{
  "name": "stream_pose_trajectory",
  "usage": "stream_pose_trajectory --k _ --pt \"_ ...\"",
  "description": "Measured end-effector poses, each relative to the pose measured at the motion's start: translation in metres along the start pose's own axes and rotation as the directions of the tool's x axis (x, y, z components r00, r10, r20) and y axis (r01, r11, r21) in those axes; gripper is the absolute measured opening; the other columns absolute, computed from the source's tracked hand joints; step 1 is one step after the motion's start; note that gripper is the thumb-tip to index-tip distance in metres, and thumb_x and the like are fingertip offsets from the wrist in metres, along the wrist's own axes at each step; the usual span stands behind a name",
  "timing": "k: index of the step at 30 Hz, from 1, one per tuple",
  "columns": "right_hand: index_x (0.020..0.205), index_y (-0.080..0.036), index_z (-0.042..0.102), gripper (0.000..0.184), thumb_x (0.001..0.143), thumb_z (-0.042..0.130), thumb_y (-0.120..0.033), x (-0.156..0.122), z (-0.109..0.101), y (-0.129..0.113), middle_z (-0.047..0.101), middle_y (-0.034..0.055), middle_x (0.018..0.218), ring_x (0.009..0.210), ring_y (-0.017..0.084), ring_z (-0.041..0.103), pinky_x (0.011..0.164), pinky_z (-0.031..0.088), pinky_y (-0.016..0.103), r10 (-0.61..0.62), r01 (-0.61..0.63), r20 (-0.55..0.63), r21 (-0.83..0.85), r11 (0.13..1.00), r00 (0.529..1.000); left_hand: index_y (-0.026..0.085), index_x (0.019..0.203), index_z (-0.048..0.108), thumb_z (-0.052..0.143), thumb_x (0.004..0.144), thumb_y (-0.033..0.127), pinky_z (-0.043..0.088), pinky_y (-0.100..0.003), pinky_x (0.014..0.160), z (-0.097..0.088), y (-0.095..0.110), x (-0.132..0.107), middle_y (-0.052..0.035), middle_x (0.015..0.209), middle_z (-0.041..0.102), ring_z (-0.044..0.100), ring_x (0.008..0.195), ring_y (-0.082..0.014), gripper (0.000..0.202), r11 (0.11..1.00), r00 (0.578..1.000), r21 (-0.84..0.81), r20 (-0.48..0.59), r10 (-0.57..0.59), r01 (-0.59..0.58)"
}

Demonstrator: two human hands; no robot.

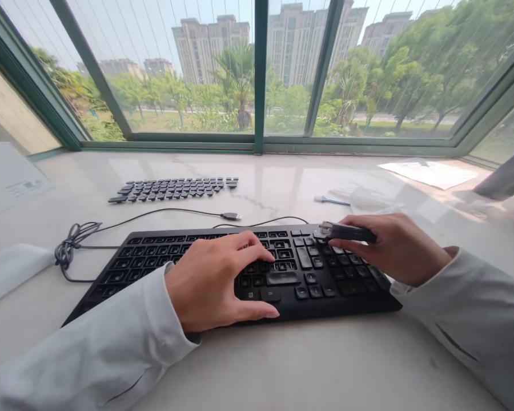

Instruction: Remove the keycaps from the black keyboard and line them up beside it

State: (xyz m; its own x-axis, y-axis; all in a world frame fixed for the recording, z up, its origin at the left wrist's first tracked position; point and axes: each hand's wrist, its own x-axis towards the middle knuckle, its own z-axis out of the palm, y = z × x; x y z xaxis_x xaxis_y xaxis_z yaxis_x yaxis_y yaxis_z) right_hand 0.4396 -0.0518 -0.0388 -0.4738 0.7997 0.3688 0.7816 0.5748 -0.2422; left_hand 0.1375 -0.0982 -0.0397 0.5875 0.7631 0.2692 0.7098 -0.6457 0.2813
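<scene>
A black keyboard (pixel 154 260) lies on a pale marble sill in front of me. My left hand (pixel 214 282) rests on its middle, fingers curled over the keys and thumb at the front edge. My right hand (pixel 394 245) hovers over the keyboard's right end, closed round a small dark tool (pixel 346 232) whose metal tip points left at the upper keys. Farther back, several removed black keycaps (pixel 175 188) lie set out in rows. The keyboard's cable (pixel 81 234) is bundled at the left, and its USB plug (pixel 231 216) lies loose behind the keyboard.
A blue-handled small tool (pixel 330 200) lies behind my right hand. White papers (pixel 428 171) sit at the far right, another sheet (pixel 12 177) at the far left, and a white object (pixel 8 271) at the left edge. A green-framed window (pixel 259 74) stands behind.
</scene>
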Motion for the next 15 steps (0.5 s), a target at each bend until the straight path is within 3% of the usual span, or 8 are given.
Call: stream_pose_trajectory --k 6,11,15 --pt "0.092 -0.027 0.068 0.019 0.086 0.053 -0.035 -0.008 0.001 -0.003 0.074 0.0030 0.083 0.073 0.022 0.070 0.064 0.049 0.033 -0.038 0.032 -0.106 -0.057 0.998 0.994 0.030 0.107 0.071 0.074 0.071 0.050 0.053 -0.027 0.073 0.002 -0.001 -0.006 -0.0032 0.103 0.069 0.066 0.080 -0.0176 0.041 0.996 1.000 -0.082 0.014 0.025 -0.024" --pt "0.095 -0.031 0.069 0.022 0.084 0.049 -0.029 -0.010 0.006 -0.011 0.075 0.0003 0.094 0.081 0.022 0.071 0.067 0.053 0.034 -0.051 0.051 -0.002 -0.002 0.999 0.999 0.031 0.111 0.070 0.073 0.071 0.046 0.055 -0.026 0.073 -0.001 -0.006 -0.007 -0.0035 0.105 0.068 0.066 0.077 -0.0166 0.043 0.985 0.996 -0.170 0.072 0.049 -0.036" --pt "0.103 -0.035 0.066 0.025 0.087 0.050 -0.026 -0.015 0.006 -0.015 0.075 -0.0030 0.100 0.084 0.019 0.072 0.067 0.053 0.030 -0.181 0.183 -0.044 0.043 0.982 0.983 0.033 0.115 0.070 0.073 0.070 0.045 0.056 -0.028 0.074 -0.005 -0.005 -0.010 -0.0043 0.106 0.068 0.067 0.082 -0.0195 0.047 0.979 0.992 -0.201 0.108 0.065 -0.042"
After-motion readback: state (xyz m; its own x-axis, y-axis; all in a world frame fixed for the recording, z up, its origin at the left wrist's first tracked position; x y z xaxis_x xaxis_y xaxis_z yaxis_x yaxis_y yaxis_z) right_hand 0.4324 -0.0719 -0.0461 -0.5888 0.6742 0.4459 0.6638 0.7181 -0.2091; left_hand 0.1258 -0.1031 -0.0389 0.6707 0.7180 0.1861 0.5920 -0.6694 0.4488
